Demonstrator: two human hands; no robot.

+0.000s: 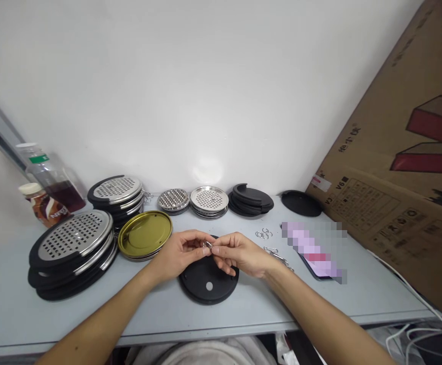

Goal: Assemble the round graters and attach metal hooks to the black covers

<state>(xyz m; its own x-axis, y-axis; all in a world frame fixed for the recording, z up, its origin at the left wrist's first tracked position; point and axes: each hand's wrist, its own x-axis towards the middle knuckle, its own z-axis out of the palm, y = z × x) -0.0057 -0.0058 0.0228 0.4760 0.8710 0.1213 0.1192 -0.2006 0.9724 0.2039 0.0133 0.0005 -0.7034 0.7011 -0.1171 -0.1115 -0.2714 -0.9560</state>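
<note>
My left hand (183, 253) and my right hand (242, 252) meet above a round black disc (210, 289) near the table's front edge. Between the fingertips of both hands is a small silver metal ring (208, 245), pinched from either side; its exact shape is partly covered by the fingers. The disc lies flat and bears a pale round spot, its far part hidden by my hands. To the right of my right hand lie several loose metal rings (263, 233) and a small heap of metal clips (279, 255).
Stacked grater discs with black rims (72, 238) stand at left, beside gold lids (145, 234). Behind are perforated metal discs (209, 198), black holders (251, 197) and a black tray (301, 203). Bottles (40, 205) stand far left; a blurred phone (314, 253) and large carton (388, 203) are right.
</note>
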